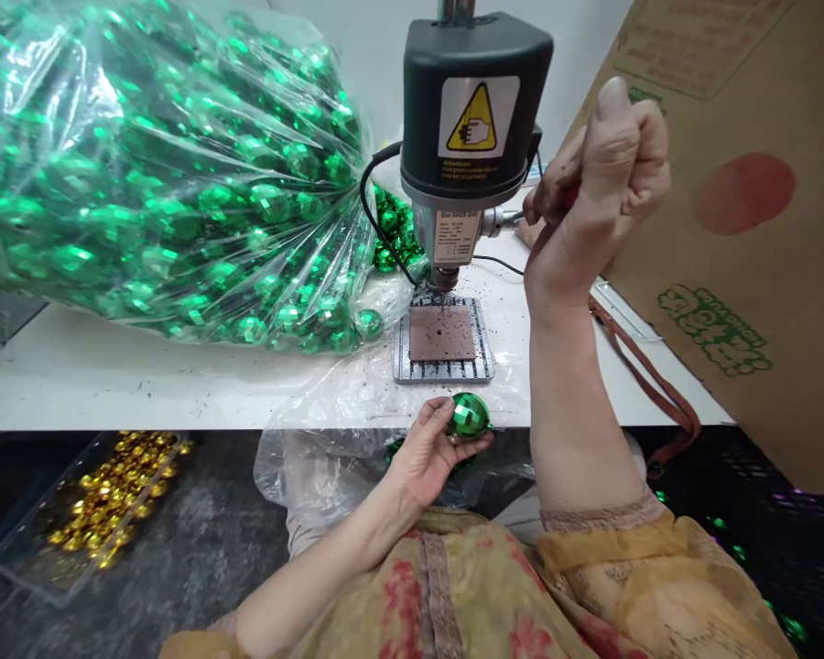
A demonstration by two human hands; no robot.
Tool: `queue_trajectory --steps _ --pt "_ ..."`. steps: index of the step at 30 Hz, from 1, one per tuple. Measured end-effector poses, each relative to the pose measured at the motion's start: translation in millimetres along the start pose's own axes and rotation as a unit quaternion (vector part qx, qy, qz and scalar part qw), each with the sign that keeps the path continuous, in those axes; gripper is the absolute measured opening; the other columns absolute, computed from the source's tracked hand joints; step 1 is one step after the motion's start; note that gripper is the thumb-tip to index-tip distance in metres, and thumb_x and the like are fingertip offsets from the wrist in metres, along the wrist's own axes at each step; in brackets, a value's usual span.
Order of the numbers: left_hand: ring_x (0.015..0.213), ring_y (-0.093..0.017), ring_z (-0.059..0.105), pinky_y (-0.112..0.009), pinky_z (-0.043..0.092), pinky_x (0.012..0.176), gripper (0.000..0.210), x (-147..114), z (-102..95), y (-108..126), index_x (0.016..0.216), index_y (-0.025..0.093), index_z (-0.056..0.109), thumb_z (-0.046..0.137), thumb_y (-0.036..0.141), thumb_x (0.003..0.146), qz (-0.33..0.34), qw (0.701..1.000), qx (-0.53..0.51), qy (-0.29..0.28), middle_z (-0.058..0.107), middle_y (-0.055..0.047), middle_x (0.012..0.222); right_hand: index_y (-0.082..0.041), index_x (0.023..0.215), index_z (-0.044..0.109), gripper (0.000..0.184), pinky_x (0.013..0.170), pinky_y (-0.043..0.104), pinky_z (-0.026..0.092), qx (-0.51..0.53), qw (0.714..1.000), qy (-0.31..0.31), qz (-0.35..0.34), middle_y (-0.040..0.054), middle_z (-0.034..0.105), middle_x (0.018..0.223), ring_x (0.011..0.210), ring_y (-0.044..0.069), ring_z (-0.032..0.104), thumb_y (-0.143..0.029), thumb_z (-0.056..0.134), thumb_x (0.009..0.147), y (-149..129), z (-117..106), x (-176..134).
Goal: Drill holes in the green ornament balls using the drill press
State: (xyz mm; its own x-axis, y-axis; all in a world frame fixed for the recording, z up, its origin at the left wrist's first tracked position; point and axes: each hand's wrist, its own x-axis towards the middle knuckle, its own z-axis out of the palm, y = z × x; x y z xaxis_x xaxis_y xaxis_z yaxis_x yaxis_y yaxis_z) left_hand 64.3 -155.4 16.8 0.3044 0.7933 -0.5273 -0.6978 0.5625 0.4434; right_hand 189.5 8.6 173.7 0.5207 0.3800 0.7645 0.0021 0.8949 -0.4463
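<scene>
A shiny green faceted ball ornament (469, 415) rests in my left hand (426, 448), fingers and thumb around it, just over the table's front edge. My right hand (597, 174) is raised and closed around the feed handle (515, 218) on the right side of a small black bench drill press (477, 110). Most of the handle's grip is hidden by my fingers. Below the chuck (446, 277), a brown square board (442, 333) with a dark hole lies on the slotted metal base (484, 371), strewn with dark shavings.
A large clear plastic bag (178, 183) of green ornaments fills the left of the white table (199, 384). At right stands a cardboard box (742, 229), with a brown strap (652, 384) beside it. On the floor, a clear bin (48, 586) holds gold ornaments (124, 494).
</scene>
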Motion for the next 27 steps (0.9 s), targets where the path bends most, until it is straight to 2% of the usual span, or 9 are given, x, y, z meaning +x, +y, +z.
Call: queue_trajectory --steps 3,7,13,18,24,27 --pt "0.084 -0.022 0.076 -0.042 0.066 0.080 0.033 1.5 -0.9 0.2 0.101 0.017 0.058 0.084 0.028 0.084 -0.004 1.000 -0.003 0.004 0.074 -0.005 0.096 -0.027 0.060 0.038 0.051 0.040 0.033 0.021 0.026 1.000 0.004 -0.001 -0.0090 0.030 0.046 0.037 0.009 0.025 -0.067 0.065 0.077 0.2 -0.3 -0.9" --pt "0.084 -0.025 0.077 -0.042 0.066 0.079 0.038 3.2 -2.8 -0.2 0.115 0.017 0.061 0.082 0.030 0.086 -0.016 1.000 0.002 0.007 0.075 -0.008 0.100 -0.026 0.061 0.039 0.050 0.040 0.032 0.021 0.038 0.999 0.012 0.005 -0.0094 0.031 0.046 0.037 0.009 0.026 -0.064 0.069 0.075 0.7 -0.8 -2.3" --pt "0.084 -0.024 0.078 -0.042 0.066 0.081 0.034 3.0 -3.1 -1.1 0.098 0.018 0.056 0.084 0.029 0.084 -0.012 1.000 -0.007 0.003 0.075 -0.006 0.096 -0.025 0.062 0.030 0.057 0.041 0.028 0.027 -0.014 1.000 -0.005 -0.011 -0.0098 0.027 0.048 0.038 0.006 0.024 -0.074 0.056 0.077 -0.3 -1.0 -3.0" --pt "0.082 -0.024 0.079 -0.039 0.067 0.077 0.038 2.7 -2.7 -1.1 0.096 0.019 0.050 0.084 0.029 0.083 -0.017 1.000 -0.007 0.008 0.075 -0.005 0.094 -0.025 0.064 0.026 0.060 0.043 0.028 0.027 -0.056 0.998 -0.014 -0.002 -0.0098 0.025 0.049 0.040 0.005 0.023 -0.080 0.049 0.077 -2.2 -0.4 -3.0" --pt "0.081 -0.027 0.080 -0.039 0.067 0.074 0.035 4.3 -4.4 -2.4 0.100 0.017 0.051 0.081 0.029 0.085 -0.028 0.999 -0.006 0.015 0.076 -0.008 0.092 -0.025 0.063 0.030 0.059 0.041 0.027 0.026 -0.024 1.000 0.004 0.005 -0.0110 0.028 0.046 0.038 0.004 0.025 -0.076 0.056 0.075 -1.2 0.1 -3.7" --pt "0.080 -0.028 0.080 -0.037 0.067 0.073 0.034 4.5 -3.7 -1.5 0.108 0.017 0.053 0.077 0.031 0.089 -0.035 0.999 0.002 0.016 0.076 -0.009 0.092 -0.025 0.062 0.034 0.057 0.040 0.027 0.025 -0.002 1.000 0.011 0.008 -0.0108 0.031 0.045 0.038 0.005 0.027 -0.074 0.061 0.073 -1.2 0.4 -4.0"
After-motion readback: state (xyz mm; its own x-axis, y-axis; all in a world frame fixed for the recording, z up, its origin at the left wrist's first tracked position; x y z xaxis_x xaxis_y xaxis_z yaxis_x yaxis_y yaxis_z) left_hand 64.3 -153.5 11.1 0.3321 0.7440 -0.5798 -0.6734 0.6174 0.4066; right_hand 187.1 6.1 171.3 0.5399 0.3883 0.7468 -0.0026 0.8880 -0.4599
